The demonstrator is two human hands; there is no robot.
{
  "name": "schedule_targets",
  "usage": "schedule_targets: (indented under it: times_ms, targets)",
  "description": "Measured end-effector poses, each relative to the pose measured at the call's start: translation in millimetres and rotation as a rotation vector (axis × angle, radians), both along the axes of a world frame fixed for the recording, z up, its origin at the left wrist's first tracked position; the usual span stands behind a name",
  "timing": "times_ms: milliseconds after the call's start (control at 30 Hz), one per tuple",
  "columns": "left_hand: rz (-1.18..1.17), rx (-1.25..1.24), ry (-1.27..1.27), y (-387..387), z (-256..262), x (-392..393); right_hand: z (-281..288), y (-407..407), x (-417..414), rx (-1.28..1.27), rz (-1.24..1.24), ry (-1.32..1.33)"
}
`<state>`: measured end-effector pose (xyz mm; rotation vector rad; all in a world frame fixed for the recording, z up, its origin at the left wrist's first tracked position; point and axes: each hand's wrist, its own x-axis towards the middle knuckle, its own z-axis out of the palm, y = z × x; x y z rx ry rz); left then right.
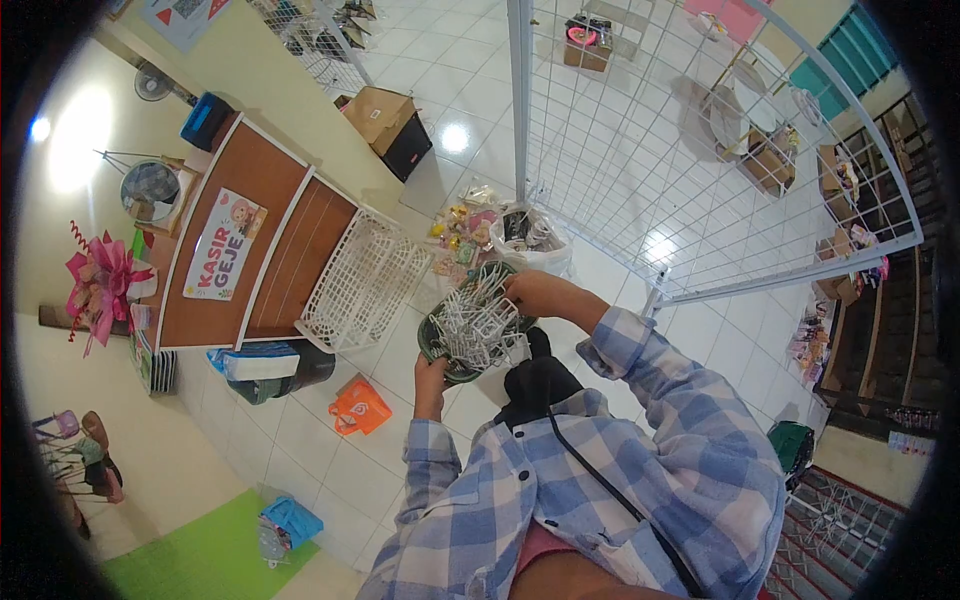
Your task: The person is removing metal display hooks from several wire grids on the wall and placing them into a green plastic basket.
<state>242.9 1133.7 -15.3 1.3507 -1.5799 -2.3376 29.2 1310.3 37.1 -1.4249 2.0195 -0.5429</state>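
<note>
A dark green oval basket point(426, 339), heaped with white wire display hooks point(480, 322), is in front of my body. My left hand point(430, 381) grips its rim on the near left side. At the far right side, my right hand point(541, 292) has its fingers bent over the edge of the heap. Whether those fingers pinch a hook or the rim is hidden. Just beyond the basket, a white plastic bag point(551, 244) with dark packets inside stands on the floor. Small colourful packaged items point(466, 232) lie beside that bag.
A white wire grid panel point(630, 150) stands ahead to the right. White plastic baskets point(367, 281) lean by a brown counter point(281, 247) at left. An orange bag point(360, 405) lies on the tiles. A cardboard box point(377, 120) sits atop a black box point(409, 150).
</note>
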Motion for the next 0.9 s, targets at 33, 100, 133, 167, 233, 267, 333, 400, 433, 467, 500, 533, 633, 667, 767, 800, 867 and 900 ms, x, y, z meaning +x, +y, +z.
schedule_targets:
  times_ms: [33,100,133,167,233,267,333,400,433,467,500,533,633,667,767,800,867,900]
  targets:
    - [0.003,-0.001,-0.002,-1.5,-2.4,-2.6,-0.5,-0.7,-6.8,-0.001,0.003,-0.002]
    - [0.037,0.017,-0.002,-3.9,-7.0,-9.1,-2.8,2.4,-24.8,-0.249,-0.156,-0.138]
    - [0.037,0.016,-0.001,-5.2,-8.6,-13.3,-9.2,3.1,-36.2,-0.250,-0.155,-0.138]
    - [0.045,0.016,-0.019,-6.6,-10.2,-17.0,-21.0,2.4,-48.6,-0.260,-0.375,-0.244]
    - [0.044,0.019,-0.036,-6.8,-14.7,-26.6,-55.1,3.6,-75.8,-0.267,-0.603,-0.346]
    - [0.051,-0.024,-0.037,-5.1,-18.2,-29.7,-80.3,3.3,-89.2,-0.365,-0.827,-0.571]
    - [0.065,-0.068,-0.040,-6.5,-27.7,-33.5,-118.4,1.2,-111.8,-0.428,-1.143,-0.978]
    - [0.066,-0.085,-0.014,-7.2,-37.8,-36.0,-156.4,-2.5,-127.4,-0.420,-1.282,-1.157]
    - [0.063,-0.080,-0.016,-5.4,-37.8,-44.2,-179.8,-1.1,-138.1,-0.416,-1.431,-1.327]
    - [0.089,-0.038,-0.040,-0.4,-32.0,-54.3,-211.2,7.0,-152.4,-0.420,-1.464,-1.410]
    - [0.129,-0.003,-0.073,1.0,-31.8,-57.7,-223.2,4.1,-159.7,-0.411,-1.468,-1.414]
    - [0.153,0.015,-0.123,1.6,-36.2,-59.4,-235.0,1.8,-166.4,-0.326,-1.540,-1.356]
    - [0.233,-0.007,-0.074,5.9,-32.9,-59.4,-257.5,-11.4,-170.7,-0.295,-1.482,-1.377]
    - [0.252,-0.017,-0.100,4.7,-34.2,-53.7,-264.3,-21.1,-167.5,-0.370,-1.352,-1.446]
    - [0.380,-0.066,-0.194,-3.1,-25.9,-22.6,-284.2,-87.8,-151.9,-0.209,-1.597,-1.514]
    - [0.288,0.002,-0.147,2.2,-31.1,-58.9,-353.7,-17.8,-203.1,-0.487,-1.582,-1.556]
    - [0.176,0.092,-0.077,12.1,-40.3,-101.1,-399.7,72.8,-262.7,-0.727,-1.537,-1.357]
    - [0.159,0.101,-0.060,15.3,-39.5,-107.4,-405.2,89.7,-272.8,-0.851,-1.412,-1.270]
